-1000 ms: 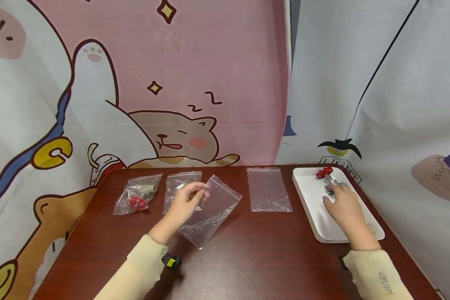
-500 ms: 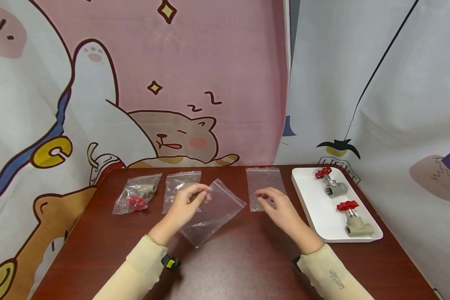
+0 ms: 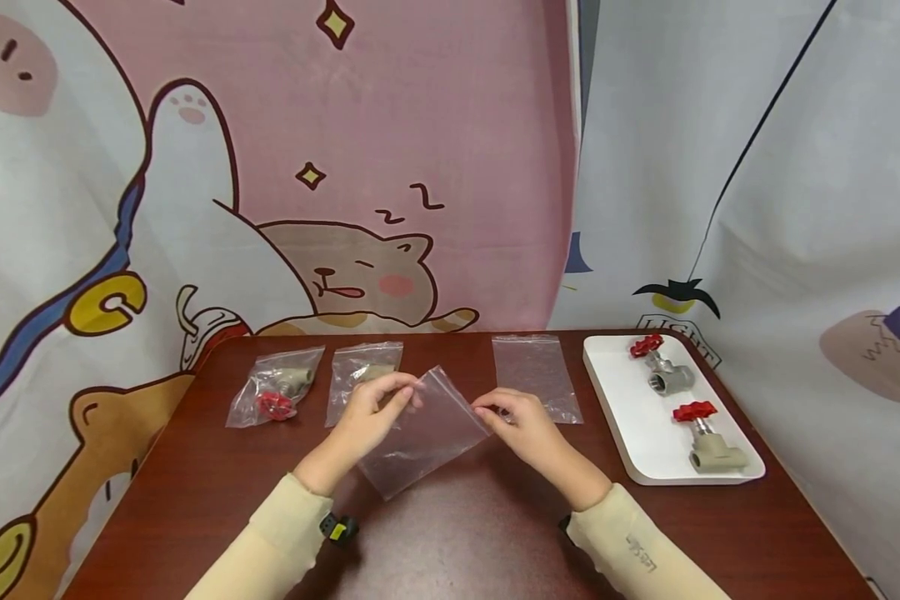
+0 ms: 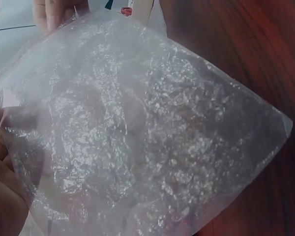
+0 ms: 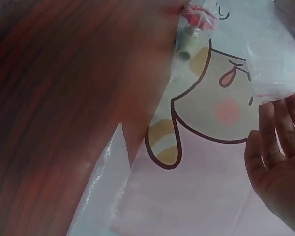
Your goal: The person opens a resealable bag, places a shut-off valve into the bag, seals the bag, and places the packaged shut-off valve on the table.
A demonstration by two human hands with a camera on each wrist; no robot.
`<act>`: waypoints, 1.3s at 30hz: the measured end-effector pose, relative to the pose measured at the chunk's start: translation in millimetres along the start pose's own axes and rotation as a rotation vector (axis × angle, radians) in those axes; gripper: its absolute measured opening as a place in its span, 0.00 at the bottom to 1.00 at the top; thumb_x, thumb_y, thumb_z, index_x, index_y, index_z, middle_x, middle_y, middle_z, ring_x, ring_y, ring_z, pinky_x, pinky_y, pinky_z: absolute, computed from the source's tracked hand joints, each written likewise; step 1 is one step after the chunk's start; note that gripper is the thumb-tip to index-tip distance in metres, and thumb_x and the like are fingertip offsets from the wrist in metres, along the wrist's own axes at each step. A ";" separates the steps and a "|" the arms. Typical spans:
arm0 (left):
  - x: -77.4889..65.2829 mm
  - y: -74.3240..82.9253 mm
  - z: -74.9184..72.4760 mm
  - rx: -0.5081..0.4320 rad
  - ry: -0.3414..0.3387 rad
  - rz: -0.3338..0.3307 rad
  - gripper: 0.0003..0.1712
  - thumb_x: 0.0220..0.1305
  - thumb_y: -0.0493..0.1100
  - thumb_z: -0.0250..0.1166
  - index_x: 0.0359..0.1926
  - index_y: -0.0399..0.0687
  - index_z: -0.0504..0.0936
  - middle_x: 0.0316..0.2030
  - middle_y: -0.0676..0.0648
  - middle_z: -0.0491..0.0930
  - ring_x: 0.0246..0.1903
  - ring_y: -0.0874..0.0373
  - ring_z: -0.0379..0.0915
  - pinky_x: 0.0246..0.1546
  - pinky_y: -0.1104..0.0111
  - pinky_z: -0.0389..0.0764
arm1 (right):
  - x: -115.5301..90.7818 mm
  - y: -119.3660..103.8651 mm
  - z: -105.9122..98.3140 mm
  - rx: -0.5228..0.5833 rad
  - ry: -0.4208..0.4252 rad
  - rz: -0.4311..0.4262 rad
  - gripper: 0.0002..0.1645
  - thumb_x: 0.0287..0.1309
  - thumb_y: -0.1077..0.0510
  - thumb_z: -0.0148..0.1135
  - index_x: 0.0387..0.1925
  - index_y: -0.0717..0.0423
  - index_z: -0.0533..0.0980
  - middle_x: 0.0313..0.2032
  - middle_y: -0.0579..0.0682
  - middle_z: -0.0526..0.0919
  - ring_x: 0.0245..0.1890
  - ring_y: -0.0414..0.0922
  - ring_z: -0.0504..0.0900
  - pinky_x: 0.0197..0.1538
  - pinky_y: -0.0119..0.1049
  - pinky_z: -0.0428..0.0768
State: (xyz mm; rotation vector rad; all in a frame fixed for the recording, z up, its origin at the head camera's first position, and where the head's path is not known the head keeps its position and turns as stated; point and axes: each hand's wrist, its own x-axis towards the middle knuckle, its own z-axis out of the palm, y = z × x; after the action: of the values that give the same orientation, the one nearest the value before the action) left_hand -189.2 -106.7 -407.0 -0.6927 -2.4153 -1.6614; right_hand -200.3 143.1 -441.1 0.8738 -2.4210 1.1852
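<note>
Between my two hands is a clear zip bag [image 3: 438,437], tilted above the table with its zip edge toward the upper right. My left hand [image 3: 367,417] pinches one top corner between thumb and fingers. At the other top corner, my right hand [image 3: 528,429] pinches the zip edge. In the left wrist view the wrinkled plastic [image 4: 152,128] fills most of the picture, and nothing shows inside it. The right wrist view catches my right hand [image 5: 280,167] at the bag's edge, its fingertips partly cut off.
A white tray [image 3: 622,421] at right holds a metal valve [image 3: 673,379] and a beige valve [image 3: 716,454], both red-handled. Another flat zip bag [image 3: 536,379] lies left of it. Two filled bags lie far left: one with a red-handled beige valve [image 3: 294,383], another bag [image 3: 341,379] partly hidden.
My right hand has left the tray, where it touched the metal valve, moved left and taken hold of the bag's corner. The left hand has stayed almost in place.
</note>
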 end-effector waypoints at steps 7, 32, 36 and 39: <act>0.0 -24.0 6.0 0.101 0.069 0.053 0.12 0.68 0.41 0.57 0.50 0.47 0.78 0.34 0.48 0.83 0.33 0.55 0.79 0.29 0.68 0.78 | -0.7 -1.4 2.6 0.004 -0.001 0.004 0.02 0.56 0.60 0.66 0.31 0.52 0.83 0.30 0.42 0.84 0.25 0.32 0.73 0.29 0.30 0.77; -6.2 -2.5 40.9 0.129 0.105 -0.150 0.13 0.60 0.53 0.65 0.30 0.48 0.84 0.17 0.50 0.80 0.18 0.57 0.78 0.18 0.73 0.73 | -3.8 -21.6 13.8 -0.264 0.125 -0.241 0.08 0.44 0.67 0.67 0.26 0.52 0.80 0.26 0.40 0.81 0.28 0.35 0.75 0.32 0.25 0.75; -4.7 -0.8 39.4 0.117 0.099 -0.150 0.09 0.61 0.46 0.65 0.32 0.45 0.84 0.20 0.48 0.82 0.19 0.54 0.80 0.19 0.74 0.74 | -4.5 -21.2 15.3 -0.244 0.112 -0.203 0.06 0.47 0.65 0.68 0.27 0.50 0.81 0.26 0.39 0.81 0.28 0.34 0.75 0.33 0.26 0.75; -4.5 0.0 37.2 0.102 0.080 -0.148 0.08 0.60 0.44 0.67 0.33 0.44 0.84 0.23 0.47 0.83 0.20 0.53 0.81 0.21 0.74 0.76 | -5.2 -21.3 15.9 -0.194 0.099 -0.125 0.04 0.51 0.62 0.68 0.27 0.49 0.81 0.27 0.38 0.81 0.27 0.34 0.75 0.32 0.25 0.74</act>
State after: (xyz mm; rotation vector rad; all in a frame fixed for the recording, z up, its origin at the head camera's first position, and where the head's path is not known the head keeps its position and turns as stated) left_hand -179.7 -74.1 -422.9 -0.4330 -2.5276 -1.5696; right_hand -182.8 122.5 -440.5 0.8713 -2.3176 0.9099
